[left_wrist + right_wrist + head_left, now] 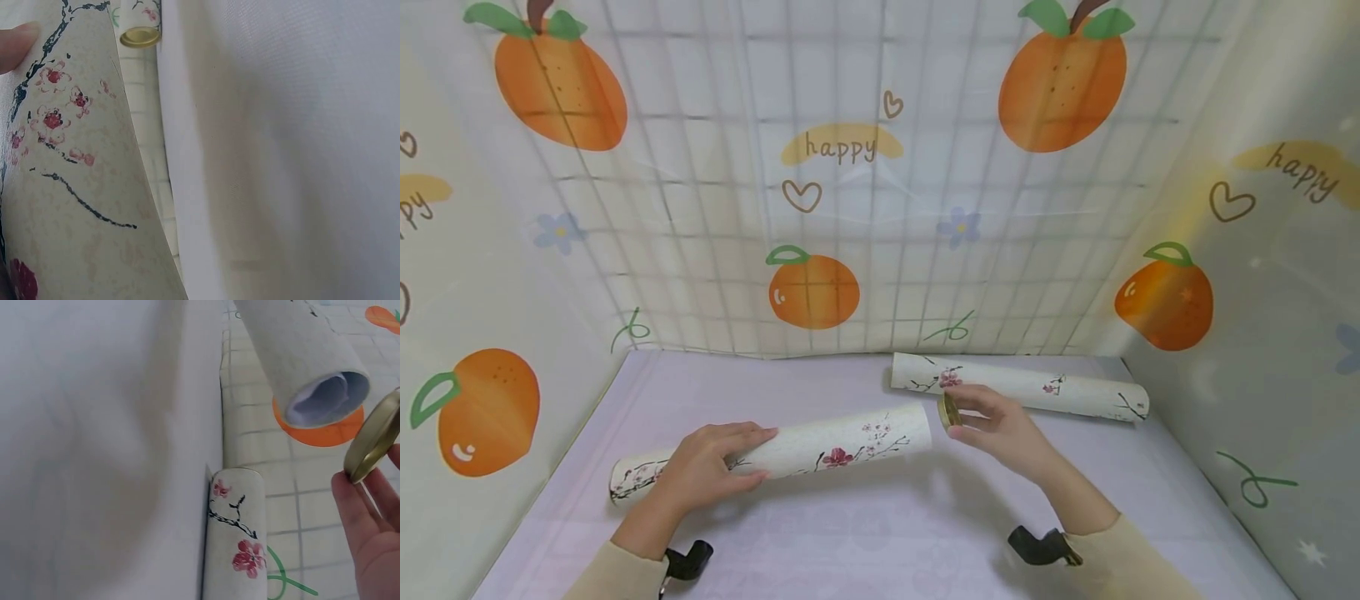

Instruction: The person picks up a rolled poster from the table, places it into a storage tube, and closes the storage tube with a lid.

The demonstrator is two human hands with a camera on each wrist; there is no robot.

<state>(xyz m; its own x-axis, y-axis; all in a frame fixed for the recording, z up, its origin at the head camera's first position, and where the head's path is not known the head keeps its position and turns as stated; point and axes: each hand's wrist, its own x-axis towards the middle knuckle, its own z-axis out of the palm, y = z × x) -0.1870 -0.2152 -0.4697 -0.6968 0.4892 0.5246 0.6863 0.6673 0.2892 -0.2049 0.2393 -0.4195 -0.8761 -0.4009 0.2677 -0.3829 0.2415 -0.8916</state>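
Note:
My left hand point(703, 467) grips a cream cardboard tube point(865, 442) printed with plum blossoms, near its left end. The tube slants up to the right, its right end raised over the table. In the right wrist view that end is uncapped, and rolled white paper point(322, 403) shows inside it. Between thumb and fingers, my right hand point(1000, 429) pinches a round gold metal lid point(949, 411) by its rim. The lid stands on edge just right of the tube's open end, a small gap apart, its hollow side visible in the right wrist view.
A second blossom-printed tube point(1018, 386) lies along the back of the table point(865, 542), behind my right hand. In the left wrist view its near end wears a gold cap point(140, 37). Curtains with orange prints point(814, 292) enclose the back and sides.

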